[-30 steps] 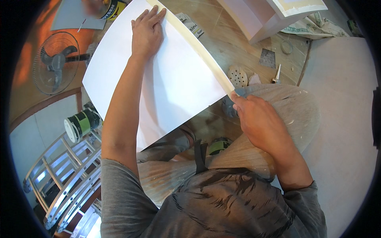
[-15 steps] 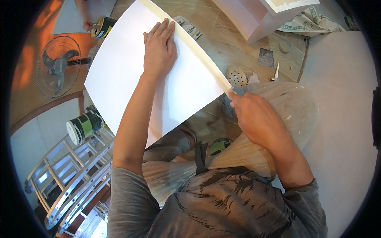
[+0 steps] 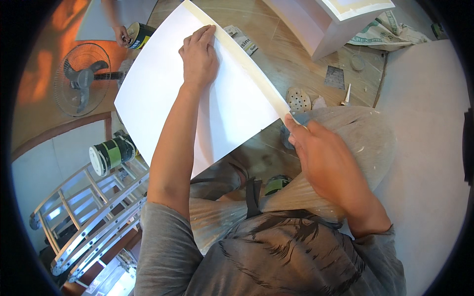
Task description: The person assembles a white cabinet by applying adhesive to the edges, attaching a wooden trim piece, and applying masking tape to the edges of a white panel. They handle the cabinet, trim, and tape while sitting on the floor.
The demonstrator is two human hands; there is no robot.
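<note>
A large white panel point(image 3: 163, 74) slants up across my knees. A cream strip of masking tape point(image 3: 242, 58) runs along its right edge. My left hand point(image 3: 199, 61) lies on the panel, its fingers stretched toward the tape and their tips at the strip's outer side. At the panel's near right corner, my right hand point(image 3: 326, 150) pinches the lower end of the strip between thumb and fingers. Part of that grip is hidden behind the hand itself.
Leftward are a standing fan point(image 3: 84, 79), a green-and-black paint bucket point(image 3: 112, 155) and an aluminium ladder point(image 3: 89, 217). Another person's hand point(image 3: 121, 35) touches a can point(image 3: 139, 35). White furniture point(image 3: 323, 29), a perforated shoe point(image 3: 298, 100) and a pointed nozzle point(image 3: 347, 93) are on the right.
The view has shifted slightly, so the panel appears farther right. My left fingers have drawn closer together and bent at the tape. My right hand stays at the corner, a little lower.
</note>
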